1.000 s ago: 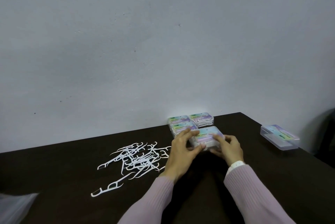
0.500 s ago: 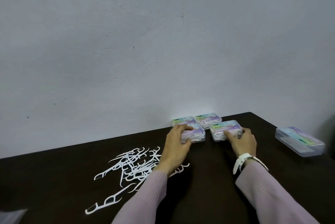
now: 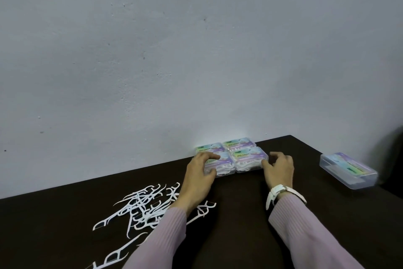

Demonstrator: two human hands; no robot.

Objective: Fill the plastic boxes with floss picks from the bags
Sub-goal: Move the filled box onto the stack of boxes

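Left hand (image 3: pixel 199 176) rests on the near-left filled box (image 3: pixel 214 165), fingers curled over its lid; right hand (image 3: pixel 279 170) sits just beside the near-right filled box (image 3: pixel 249 159), fingers loosely curled, gripping nothing. Dark table (image 3: pixel 239 225): 4 clear lidded boxes with pastel labels, packed 2x2 against the wall, white picks inside. 1 separate clear box (image 3: pixel 347 170) far right. Loose white floss picks (image 3: pixel 148 205) piled near-left, beside left sleeve
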